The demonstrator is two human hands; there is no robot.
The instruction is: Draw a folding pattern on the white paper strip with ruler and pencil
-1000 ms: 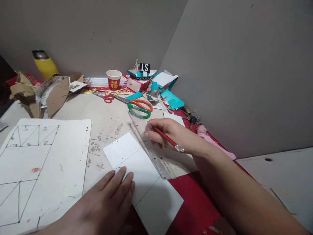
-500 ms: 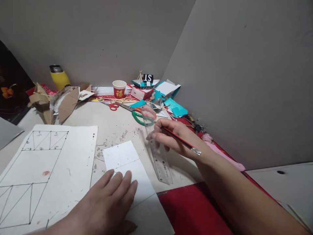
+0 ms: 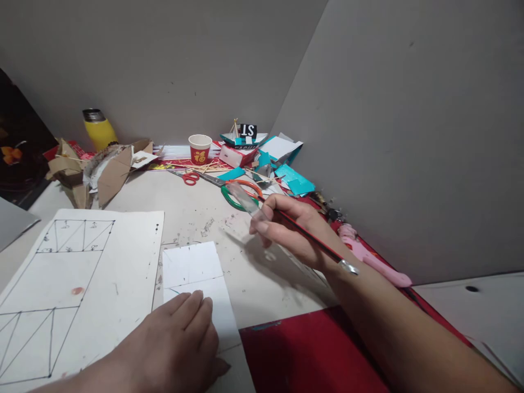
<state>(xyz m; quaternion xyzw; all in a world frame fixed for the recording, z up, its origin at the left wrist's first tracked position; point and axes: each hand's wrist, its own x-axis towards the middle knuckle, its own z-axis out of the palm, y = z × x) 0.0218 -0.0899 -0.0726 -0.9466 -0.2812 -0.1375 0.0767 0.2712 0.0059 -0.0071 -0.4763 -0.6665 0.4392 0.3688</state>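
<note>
My left hand lies with its fingers resting on a white paper strip marked with thin lines. To the right, my right hand is raised over the table, pinching a clear ruler; a red and black pencil lies across the same hand, its silver end towards the wrist. The lower part of the ruler is blurred and partly behind the hand. Left of the strip is a large sheet with a line drawing of rectangles and diagonals.
Scissors with green and orange handles, smaller red scissors, thin sticks, a red paper cup and blue scraps lie at the back. A yellow bottle and cardboard pieces stand back left; a pink tool lies right.
The paper strip has shifted left and turned slightly, with my left hand on it. In my right hand the ruler has lifted and tilted, its lower end swinging right, and the pencil's silver end has moved right.
</note>
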